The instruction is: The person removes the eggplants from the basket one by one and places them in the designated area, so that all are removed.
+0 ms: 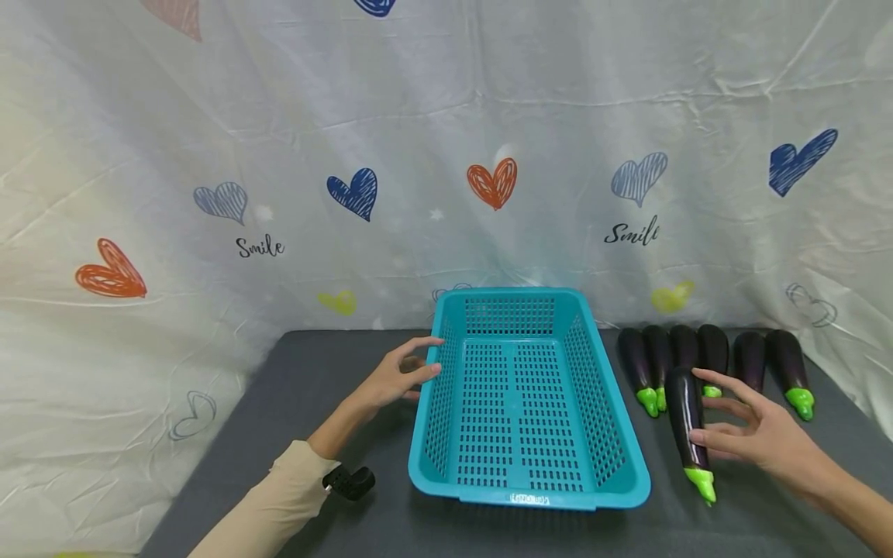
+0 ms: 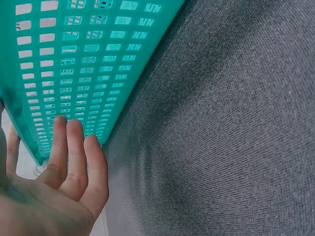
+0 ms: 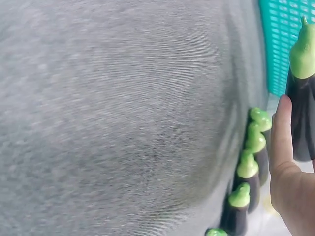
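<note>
My right hand (image 1: pixel 760 430) holds a dark purple eggplant (image 1: pixel 684 418) between thumb and fingers, its green stem end pointing down toward me in the head view. The same eggplant (image 3: pixel 301 113) looks raised off the table in the right wrist view. A blue-green plastic basket (image 1: pixel 623 422) with slotted walls stands in the middle, its bottom bare. My left hand (image 1: pixel 392 377) is at the basket's left rim, thumb and index fingertips touching it. In the left wrist view the other fingers (image 2: pixel 75 157) extend fairly straight beside the basket's outer wall.
Several more eggplants (image 1: pixel 749 360) lie in a row at the back right of the dark grey cloth-covered table (image 1: pixel 335 364). A white curtain (image 1: pixel 418 116) printed with hearts hangs behind. A black device (image 1: pixel 349 482) is at the left wrist.
</note>
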The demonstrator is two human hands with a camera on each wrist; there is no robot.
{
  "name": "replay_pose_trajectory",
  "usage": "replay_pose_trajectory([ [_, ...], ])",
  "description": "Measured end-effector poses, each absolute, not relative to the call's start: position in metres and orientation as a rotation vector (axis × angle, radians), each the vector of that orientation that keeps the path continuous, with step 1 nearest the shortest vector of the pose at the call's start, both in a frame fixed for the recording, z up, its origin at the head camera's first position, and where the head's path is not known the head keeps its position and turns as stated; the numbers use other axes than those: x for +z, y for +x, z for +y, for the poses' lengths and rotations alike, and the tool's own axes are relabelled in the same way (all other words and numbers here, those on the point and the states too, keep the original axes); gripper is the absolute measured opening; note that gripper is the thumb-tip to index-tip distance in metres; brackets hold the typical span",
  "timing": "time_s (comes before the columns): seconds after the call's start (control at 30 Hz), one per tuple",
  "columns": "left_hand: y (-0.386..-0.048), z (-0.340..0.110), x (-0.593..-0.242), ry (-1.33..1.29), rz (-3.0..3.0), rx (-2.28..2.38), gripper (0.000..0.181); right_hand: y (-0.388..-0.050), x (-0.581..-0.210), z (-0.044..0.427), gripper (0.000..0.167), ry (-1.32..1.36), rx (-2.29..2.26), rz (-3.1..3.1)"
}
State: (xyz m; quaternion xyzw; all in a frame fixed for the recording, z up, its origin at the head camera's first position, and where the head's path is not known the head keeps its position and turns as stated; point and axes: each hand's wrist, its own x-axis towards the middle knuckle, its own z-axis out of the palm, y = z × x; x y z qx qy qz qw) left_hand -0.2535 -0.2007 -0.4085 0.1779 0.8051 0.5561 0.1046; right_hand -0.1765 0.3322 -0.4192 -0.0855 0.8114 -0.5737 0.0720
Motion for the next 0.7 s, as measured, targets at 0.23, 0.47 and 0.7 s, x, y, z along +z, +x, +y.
replay_pose_trajectory([
  [0.23, -0.253, -0.200, -0.408, 0.524, 2.363, 1.651, 0.054, -0.175, -0.427, 0.334, 0.090, -0.223, -1.640, 2.430],
  [0.47, -0.253, -0.200, -0.408, 0.525, 2.360, 1.652, 0.054, -0.171, -0.430, 0.338, 0.094, -0.190, -1.587, 2.452],
  [0.7, -0.253, -0.201, -0.408, 0.528, 2.370, 1.645, 0.053, -0.171, -0.436, 0.343, 0.095, -0.185, -1.561, 2.469],
])
